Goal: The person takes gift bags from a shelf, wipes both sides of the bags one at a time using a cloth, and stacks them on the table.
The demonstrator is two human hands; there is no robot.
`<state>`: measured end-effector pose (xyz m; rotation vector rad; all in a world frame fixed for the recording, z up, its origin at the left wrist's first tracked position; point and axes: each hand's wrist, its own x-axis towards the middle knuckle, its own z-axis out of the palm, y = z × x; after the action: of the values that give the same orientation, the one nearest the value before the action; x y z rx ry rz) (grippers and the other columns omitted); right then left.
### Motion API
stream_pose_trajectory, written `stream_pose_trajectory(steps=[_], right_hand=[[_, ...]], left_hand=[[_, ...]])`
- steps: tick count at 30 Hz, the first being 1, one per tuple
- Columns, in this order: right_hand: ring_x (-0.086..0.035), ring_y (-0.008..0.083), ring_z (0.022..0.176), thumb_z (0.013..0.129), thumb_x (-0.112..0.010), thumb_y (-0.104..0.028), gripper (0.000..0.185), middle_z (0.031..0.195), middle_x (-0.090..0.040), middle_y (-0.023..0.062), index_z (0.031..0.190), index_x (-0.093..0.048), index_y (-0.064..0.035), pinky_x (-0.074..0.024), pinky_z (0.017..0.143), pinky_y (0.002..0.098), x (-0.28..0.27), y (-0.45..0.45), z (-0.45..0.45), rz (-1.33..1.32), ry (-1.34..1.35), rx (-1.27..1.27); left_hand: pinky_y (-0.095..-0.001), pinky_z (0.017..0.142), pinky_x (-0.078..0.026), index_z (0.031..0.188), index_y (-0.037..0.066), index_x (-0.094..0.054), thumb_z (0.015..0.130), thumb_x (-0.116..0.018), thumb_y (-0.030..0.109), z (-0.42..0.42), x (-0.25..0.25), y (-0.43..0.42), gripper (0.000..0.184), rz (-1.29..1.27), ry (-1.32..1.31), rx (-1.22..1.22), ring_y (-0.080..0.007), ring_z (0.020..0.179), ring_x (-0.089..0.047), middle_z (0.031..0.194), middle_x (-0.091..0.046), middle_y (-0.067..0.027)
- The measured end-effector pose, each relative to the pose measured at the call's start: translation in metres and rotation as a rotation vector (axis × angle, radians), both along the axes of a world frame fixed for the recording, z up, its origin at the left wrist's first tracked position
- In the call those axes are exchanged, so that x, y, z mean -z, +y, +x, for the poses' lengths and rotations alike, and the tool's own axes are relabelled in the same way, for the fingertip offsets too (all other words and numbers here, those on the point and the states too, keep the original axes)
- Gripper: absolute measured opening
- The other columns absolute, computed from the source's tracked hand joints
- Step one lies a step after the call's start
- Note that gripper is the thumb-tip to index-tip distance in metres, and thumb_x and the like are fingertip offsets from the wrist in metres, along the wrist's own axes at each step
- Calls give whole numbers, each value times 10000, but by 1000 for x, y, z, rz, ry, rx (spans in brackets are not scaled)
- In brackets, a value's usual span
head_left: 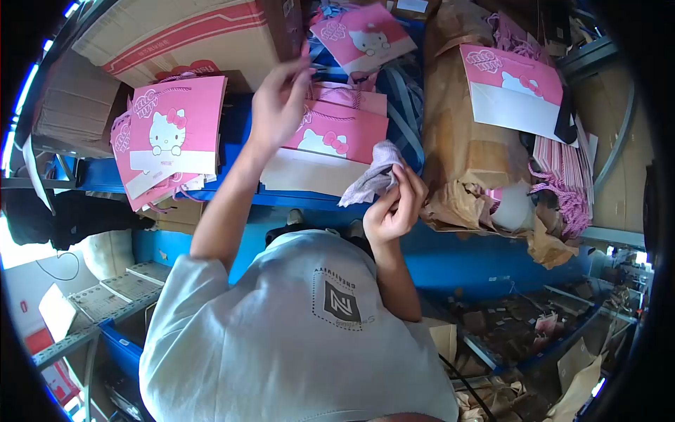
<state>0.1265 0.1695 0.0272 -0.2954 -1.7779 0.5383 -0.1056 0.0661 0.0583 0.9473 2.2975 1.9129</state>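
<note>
Head cam, looking down past a grey shirt (295, 337). The right hand (395, 211) has a crumpled light-purple cloth (376, 172), thumb and fingers pinched on its lower right side. The cloth is in front of the lower right corner of the middle bag (337, 144), a pink and white Hello Kitty one lying on the blue table (302, 199).

Left hand (278, 105) is up over the left end of that same bag, pretty blurry. Fingers look curled, but I can't tell if they're together or on anything; there's a bit of pink right by the tips.

Around them: a bag pile (169, 133) to the left in front of a big carton (183, 46), another bag (362, 39) tilted at the back, and over on the right one more (517, 91) next to brown paper (471, 169).
</note>
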Motion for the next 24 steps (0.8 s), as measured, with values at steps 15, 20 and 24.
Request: stream_pose_trajectory(steps=[15, 20, 24], right_hand=[[-678, 348, 1113, 975, -653, -62, 245, 1322, -702, 160, 1216, -686, -34, -453, 1055, 465, 27, -32, -78, 148, -519, -275], [-671, 348, 1046, 995, -621, -39, 217, 1240, -722, 164, 1203, -676, -11, -487, 983, 442, 27, -27, -71, 29, -422, -393], [-670, 360, 942, 1016, -580, -34, 205, 1146, -725, 191, 1196, -664, 18, -536, 888, 426, 39, -22, -60, -81, -364, -335]], left_hand=[[-457, 952, -481, 1469, -75, -547, 883, -788, 318, 126, 30, -93, 745, -558, 354, -339, -394, 1085, -628, 1259, -668, -261], [-454, 988, -500, 1487, -46, -549, 876, -819, 243, 117, 24, -101, 728, -453, 164, -346, -367, 1044, -656, 1223, -690, -213], [-413, 895, -540, 1412, -6, -591, 860, -839, 159, 109, 17, -105, 627, -350, 181, -329, -335, 986, -668, 1140, -682, -166]])
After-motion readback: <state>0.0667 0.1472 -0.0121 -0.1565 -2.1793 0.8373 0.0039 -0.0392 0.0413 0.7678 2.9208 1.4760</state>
